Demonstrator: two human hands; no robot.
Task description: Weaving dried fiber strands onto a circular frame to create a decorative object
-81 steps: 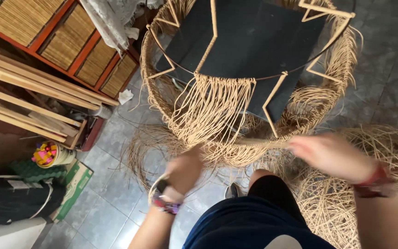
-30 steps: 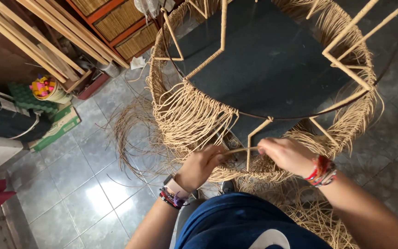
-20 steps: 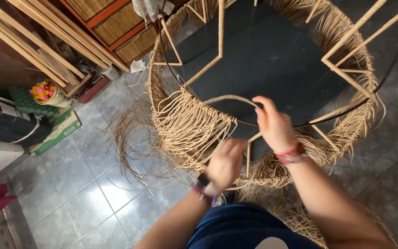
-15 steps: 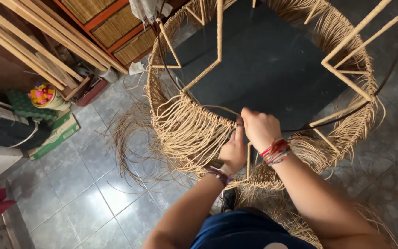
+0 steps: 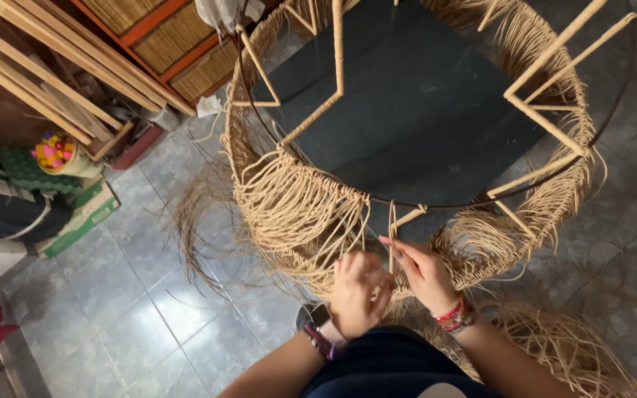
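Both hands have dropped below the near rim: left hand (image 5: 357,291) and right hand (image 5: 423,271), close together, pinch a hanging rattan strand (image 5: 391,236) on the round frame (image 5: 436,206).

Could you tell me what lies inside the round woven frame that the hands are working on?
Inside the round frame a dark flat panel fills the middle, crossed by wrapped struts. Hanging cane strands cover the near wall, so whatever sits below them cannot be seen.
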